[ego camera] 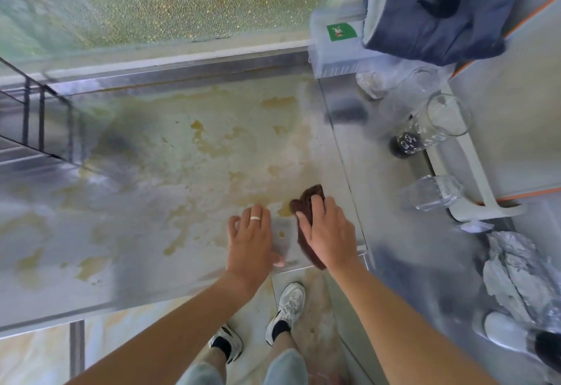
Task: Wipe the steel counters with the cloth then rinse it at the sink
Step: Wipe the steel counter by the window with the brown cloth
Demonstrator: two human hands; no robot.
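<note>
Two steel counters fill the frame: the large stained counter (170,153) across the centre and left, and a second counter (394,232) on the right, where a tall glass (431,126) with a dark bottom lies tilted in the upper right. Just below centre, the left hand (252,239) rests flat on the stained counter with fingers straight, holding nothing. Just beside it, the right hand (328,232) presses the brown cloth (308,202) onto the counter near its front edge, fingers spread over it.
</note>
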